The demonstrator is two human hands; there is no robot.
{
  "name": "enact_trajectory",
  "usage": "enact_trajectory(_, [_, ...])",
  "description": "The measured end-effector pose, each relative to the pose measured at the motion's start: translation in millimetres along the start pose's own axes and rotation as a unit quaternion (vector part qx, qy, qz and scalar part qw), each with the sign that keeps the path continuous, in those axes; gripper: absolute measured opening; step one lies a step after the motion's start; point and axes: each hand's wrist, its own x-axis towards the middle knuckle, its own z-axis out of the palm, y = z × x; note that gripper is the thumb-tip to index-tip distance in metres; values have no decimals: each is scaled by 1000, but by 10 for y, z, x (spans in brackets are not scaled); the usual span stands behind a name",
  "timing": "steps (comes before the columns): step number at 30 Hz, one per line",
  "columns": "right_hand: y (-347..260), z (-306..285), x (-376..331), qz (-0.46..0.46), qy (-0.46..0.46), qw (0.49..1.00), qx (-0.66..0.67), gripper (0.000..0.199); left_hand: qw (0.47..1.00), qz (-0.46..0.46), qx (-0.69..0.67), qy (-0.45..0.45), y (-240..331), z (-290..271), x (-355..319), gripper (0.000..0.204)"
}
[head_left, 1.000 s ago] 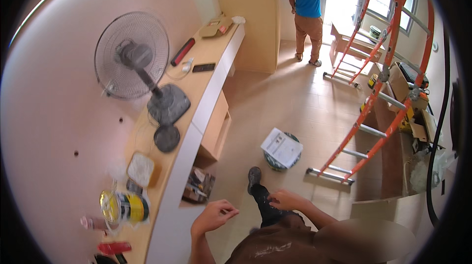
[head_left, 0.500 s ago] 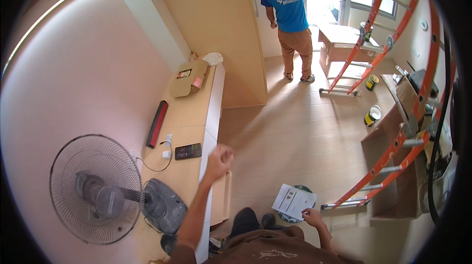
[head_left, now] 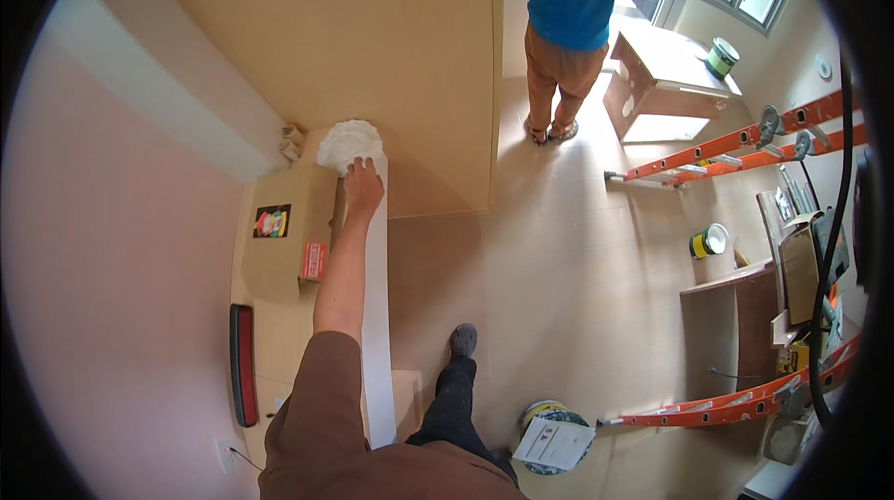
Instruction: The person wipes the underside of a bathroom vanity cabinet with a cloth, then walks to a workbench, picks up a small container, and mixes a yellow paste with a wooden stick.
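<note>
A long wooden counter [head_left: 279, 332] stands on the person's left. To the right of the counter's far end, a co-worker [head_left: 577, 2] in blue faces away. On the counter lie a brown cardboard box [head_left: 275, 267] and, nearer, a red-and-black bar [head_left: 242, 365]. At its far end sits a crumpled white bundle [head_left: 349, 139]; the left hand [head_left: 364, 188], fingers bent, overlaps the bundle's near edge, its grip unclear. The right hand is out of view.

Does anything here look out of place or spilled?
No spill stands out. Papers lie askew on the round tub, overhanging its edge. By the left hand, a crumpled white bundle looks untidy on the counter.
</note>
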Motion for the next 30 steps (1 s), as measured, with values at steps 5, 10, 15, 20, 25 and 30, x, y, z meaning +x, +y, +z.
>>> enact_trajectory(5, [-1307, 549, -504, -20, -32, 999, 9, 35, 988, -49, 127, -67, 77, 112, 625, 31])
enact_trajectory(10, [-2067, 464, -490, -107, 2, 994, 18, 36, 994, 4, -14, 111, -203, 109, 809, 26])
enact_trajectory(15, [-3367, 321, -199, -236, 139, 958, -89, 21, 814, -142, -542, 155, 648, -969, 587, 20])
enact_trajectory(20, [-4642, 310, -610, -367, 186, 911, 2, 22, 619, -198, -755, -84, 1503, -1258, -20, 29])
enact_trajectory(25, [-4985, 202, -1230, -389, 27, 815, 429, 34, 580, -61, -751, -311, 2548, -1865, -1253, 29])
enact_trajectory(30, [-4057, -210, -1642, -374, 135, 785, 476, 35, 527, 88, -655, -534, 3119, -2245, -2765, 27])
